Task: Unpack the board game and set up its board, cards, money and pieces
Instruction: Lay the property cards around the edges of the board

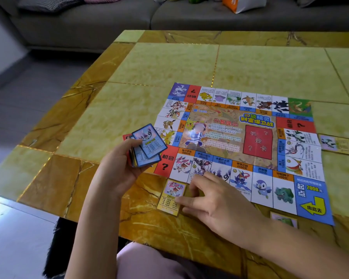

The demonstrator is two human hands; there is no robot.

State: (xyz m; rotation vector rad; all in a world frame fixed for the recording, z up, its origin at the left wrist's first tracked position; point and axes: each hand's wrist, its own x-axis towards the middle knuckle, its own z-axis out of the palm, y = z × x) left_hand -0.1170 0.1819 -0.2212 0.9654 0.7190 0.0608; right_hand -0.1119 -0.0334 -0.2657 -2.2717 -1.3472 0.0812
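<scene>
Right hand [220, 202]: fingers loose and spread, index tip resting on yellow card [170, 196]; grips nothing.
Yellow card position: face up on table [169, 63], just beside the board's near edge.
Left hand [117, 168]: curled round fanned card stack [147, 147], blue-bordered on top; count unclear.
Loose cards: three, namely the yellow card, near-edge card [284, 219] and right-edge card [337, 144].
Board [244, 141]: one colourful sheet, unfolded, flat on table.

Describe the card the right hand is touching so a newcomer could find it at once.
Find the game board on the yellow table. Beside its near edge, by the left corner, lies a yellow card under the fingertips of the right hand. Unlike the right-side card and the near-right card, it shows a pink creature.
</scene>
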